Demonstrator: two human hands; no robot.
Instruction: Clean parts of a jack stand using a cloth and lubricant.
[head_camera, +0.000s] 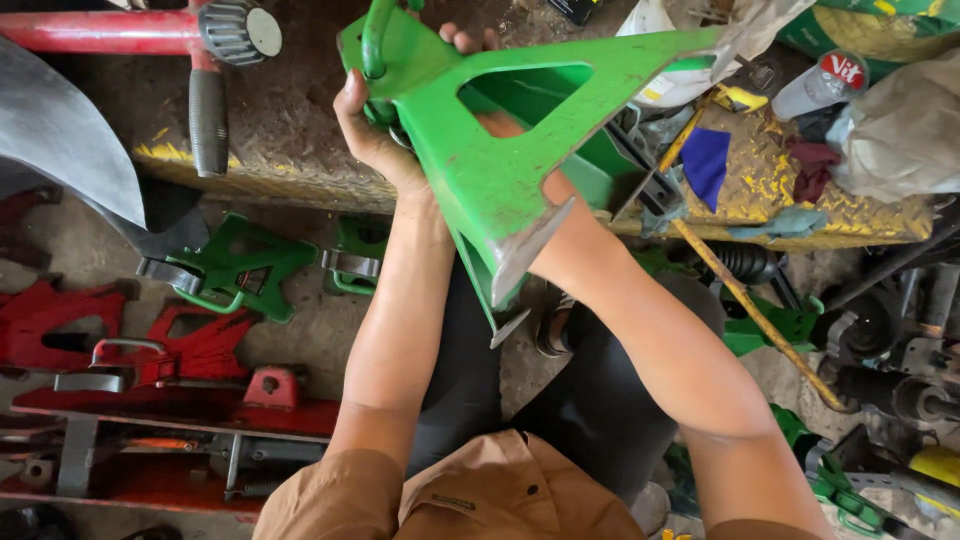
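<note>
I've got the green jack stand (500, 150) up off the floor in front of me, tipped on its side, its triangular cut-out facing up at me and its flared feet pointing down toward my lap. My left hand (375, 125) is wrapped around the narrow top end, fingers (462, 38) curling over the far edge and closed on the metal right by the green curved handle (375, 35). My right hand goes up inside the hollow body of the stand; the forearm (650, 340) disappears behind the green wall, so I can't tell whether those fingers are open or closed in there. The stand hangs over the near edge of the yellow-painted checker-plate platform (280, 170), not resting on it as far as I can see. Down on the concrete floor (330, 330) to my left lie two more green stands (245, 265), just beside each other below the platform's edge, and further left a pair of red stands (190, 350) next to a red floor jack frame (170, 420). At the platform's far left corner there's a red bar with a black ribbed grip (208, 120). On the right end of the platform sit a blue scrap (706, 162), crumpled rags (900, 130) and a long yellow rod (750, 310) slanting down to the floor.
</note>
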